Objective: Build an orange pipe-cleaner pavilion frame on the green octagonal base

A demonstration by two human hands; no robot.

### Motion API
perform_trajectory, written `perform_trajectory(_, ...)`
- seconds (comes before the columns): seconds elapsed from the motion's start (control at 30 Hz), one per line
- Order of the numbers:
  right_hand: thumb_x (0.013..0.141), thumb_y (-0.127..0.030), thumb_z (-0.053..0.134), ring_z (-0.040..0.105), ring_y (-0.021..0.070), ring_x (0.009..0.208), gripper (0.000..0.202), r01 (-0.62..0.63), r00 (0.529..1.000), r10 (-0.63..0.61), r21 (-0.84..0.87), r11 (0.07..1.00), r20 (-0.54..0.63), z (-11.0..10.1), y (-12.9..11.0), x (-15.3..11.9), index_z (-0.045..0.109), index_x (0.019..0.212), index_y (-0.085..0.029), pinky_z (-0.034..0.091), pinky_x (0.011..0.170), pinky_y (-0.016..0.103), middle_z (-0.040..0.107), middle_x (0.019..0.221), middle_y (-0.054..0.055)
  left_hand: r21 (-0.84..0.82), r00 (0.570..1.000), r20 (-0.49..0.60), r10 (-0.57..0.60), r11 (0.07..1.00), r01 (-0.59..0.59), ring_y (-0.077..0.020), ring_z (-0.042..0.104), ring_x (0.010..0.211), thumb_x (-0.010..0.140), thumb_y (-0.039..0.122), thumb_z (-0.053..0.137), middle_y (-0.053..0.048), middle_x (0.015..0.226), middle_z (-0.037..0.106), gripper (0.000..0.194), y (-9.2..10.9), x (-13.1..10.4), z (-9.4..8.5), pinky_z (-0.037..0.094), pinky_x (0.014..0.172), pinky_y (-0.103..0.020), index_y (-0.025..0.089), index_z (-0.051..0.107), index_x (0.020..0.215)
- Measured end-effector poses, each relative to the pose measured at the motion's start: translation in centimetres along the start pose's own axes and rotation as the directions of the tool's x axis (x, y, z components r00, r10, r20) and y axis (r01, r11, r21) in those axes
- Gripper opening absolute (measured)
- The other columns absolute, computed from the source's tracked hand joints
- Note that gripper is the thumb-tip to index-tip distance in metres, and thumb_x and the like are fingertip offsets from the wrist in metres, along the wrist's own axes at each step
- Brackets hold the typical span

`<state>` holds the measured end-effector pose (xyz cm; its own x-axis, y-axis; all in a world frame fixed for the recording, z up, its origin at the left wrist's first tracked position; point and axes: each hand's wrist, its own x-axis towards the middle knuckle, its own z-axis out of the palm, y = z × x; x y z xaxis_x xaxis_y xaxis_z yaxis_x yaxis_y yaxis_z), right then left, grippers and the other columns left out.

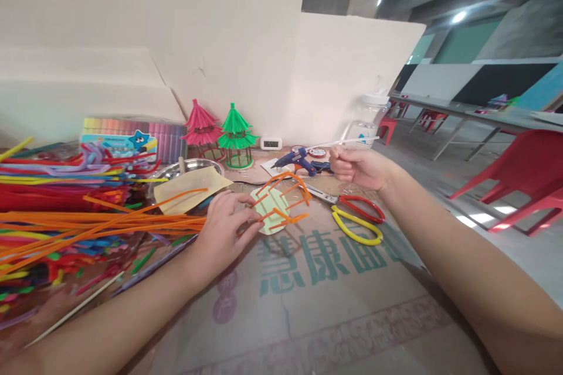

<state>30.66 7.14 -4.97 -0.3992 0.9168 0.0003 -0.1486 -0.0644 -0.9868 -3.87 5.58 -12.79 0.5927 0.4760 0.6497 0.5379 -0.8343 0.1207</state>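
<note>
My left hand (226, 225) is closed at the near left edge of a small frame of bent orange pipe cleaners (303, 190). The frame stands on a pale green card base (270, 205), and my fingertips pinch its left side. Raised to the right, my right hand (354, 167) has its fingers curled, with a thin white stick (367, 139) at the fingertips. The stick points left, over a blue hot glue gun (294, 158) lying on the table. Scissors (358, 222) with one red and one yellow handle lie below my right hand.
Bundles of colourful pipe cleaners (101, 222) cover the left side. Behind stand a marker set (169, 140), a metal bowl (193, 165) with tan paper (189, 190), pink (202, 129) and green (235, 135) tree-like models, a small digital clock (271, 143) and a clear bottle (367, 114).
</note>
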Motion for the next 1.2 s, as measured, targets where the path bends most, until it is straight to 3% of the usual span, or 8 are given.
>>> perform_trajectory(0.17, 0.077, -0.041, 0.08, 0.017, 0.0087, 0.048, 0.038, 0.107, 0.979, -0.107, -0.008, 0.994, -0.176, -0.9, -2.4, -1.4, 0.049, 0.066, -0.022, 0.017, 0.045, 0.023, 0.026, 0.056, -0.007, 0.001, 1.0, 0.001, -0.002, 1.0, 0.002, -0.0264, 0.056, 0.109, 0.095, 0.028, 0.06, -0.008, 0.113, 0.062, 0.012, 0.1, 0.1, -0.1, 0.043, 0.097, -0.047, 0.022, 0.069, 0.092)
perform_trajectory(0.3, 0.079, -0.039, 0.077, 0.044, 0.0113, 0.06, 0.048, 0.215, 0.913, -0.21, -0.024, 0.976, -0.35, -1.2, -4.6, -2.9, 0.039, 0.057, -0.021, 0.039, 0.055, 0.026, 0.052, 0.071, 0.001, -0.004, 1.0, 0.002, 0.0, 1.0, 0.0, -0.0265, 0.056, 0.107, 0.096, 0.028, 0.059, -0.009, 0.112, 0.062, 0.014, 0.1, 0.2, -0.2, 0.043, 0.096, -0.048, 0.022, 0.07, 0.091)
perform_trajectory(0.4, 0.086, -0.037, 0.071, 0.054, 0.015, 0.071, 0.053, 0.319, 0.869, -0.317, -0.059, 0.946, -0.379, -1.5, -5.5, -3.8, 0.032, 0.054, -0.021, 0.049, 0.074, 0.032, 0.051, 0.064, 0.0, -0.013, 1.0, 0.006, -0.008, 1.0, 0.008, -0.0264, 0.057, 0.106, 0.096, 0.028, 0.058, -0.009, 0.111, 0.062, 0.014, 0.1, 0.2, -0.2, 0.044, 0.094, -0.047, 0.021, 0.07, 0.091)
perform_trajectory(0.57, 0.089, -0.041, 0.071, 0.015, 0.0074, 0.042, 0.029, 0.206, 0.938, -0.242, -0.162, 0.965, -0.249, -1.4, -4.1, -3.5, 0.057, 0.071, -0.023, 0.023, 0.044, 0.024, 0.019, 0.044, -0.011, -0.012, 1.0, 0.013, -0.016, 1.0, 0.016, -0.0266, 0.057, 0.106, 0.096, 0.03, 0.06, -0.009, 0.11, 0.062, 0.014, 0.1, 0.2, -0.2, 0.044, 0.093, -0.046, 0.021, 0.069, 0.089)
perform_trajectory(0.7, 0.082, -0.049, 0.076, 0.016, 0.0055, 0.045, 0.038, -0.064, 0.993, 0.023, -0.376, 0.925, -0.113, 0.8, -1.6, -1.8, 0.072, 0.095, -0.014, 0.009, 0.044, 0.024, 0.028, 0.052, -0.011, -0.016, 1.0, 0.016, -0.013, 1.0, 0.013, -0.0259, 0.056, 0.105, 0.096, 0.029, 0.06, -0.008, 0.112, 0.061, 0.013, 0.1, 0.2, -0.3, 0.043, 0.092, -0.045, 0.021, 0.069, 0.091)
perform_trajectory(0.83, 0.08, -0.058, 0.073, 0.017, 0.0051, 0.046, 0.045, -0.112, 0.994, 0.101, -0.461, 0.88, -0.048, 3.5, 0.4, -0.5, 0.073, 0.093, -0.014, 0.009, 0.044, 0.025, 0.029, 0.052, -0.01, -0.016, 1.0, 0.013, -0.024, 1.0, 0.024, -0.0257, 0.055, 0.106, 0.096, 0.029, 0.059, -0.008, 0.112, 0.061, 0.013, 0.1, 0.1, -0.2, 0.043, 0.093, -0.046, 0.023, 0.069, 0.091)
perform_trajectory(1.07, 0.072, -0.048, 0.084, 0.016, 0.0037, 0.046, 0.04, -0.172, 0.98, 0.187, -0.173, 0.97, 0.075, 4.3, 2.6, 0.4, 0.061, 0.07, -0.016, 0.01, 0.044, 0.022, 0.03, 0.051, -0.011, -0.007, 1.0, 0.005, -0.007, 1.0, 0.007, -0.0268, 0.055, 0.108, 0.095, 0.029, 0.06, -0.008, 0.113, 0.062, 0.011, 0.1, 0.1, -0.1, 0.043, 0.096, -0.048, 0.023, 0.069, 0.092)
perform_trajectory(1.2, 0.075, -0.048, 0.082, 0.012, 0.0043, 0.045, 0.039, -0.182, 0.966, 0.192, -0.073, 0.981, 0.171, 4.2, 3.5, 0.7, 0.064, 0.079, -0.015, 0.01, 0.043, 0.021, 0.024, 0.048, -0.014, -0.005, 1.0, 0.002, -0.005, 1.0, 0.005, -0.0269, 0.055, 0.108, 0.095, 0.029, 0.06, -0.008, 0.113, 0.062, 0.012, 0.1, 0.0, -0.1, 0.043, 0.096, -0.048, 0.023, 0.069, 0.092)
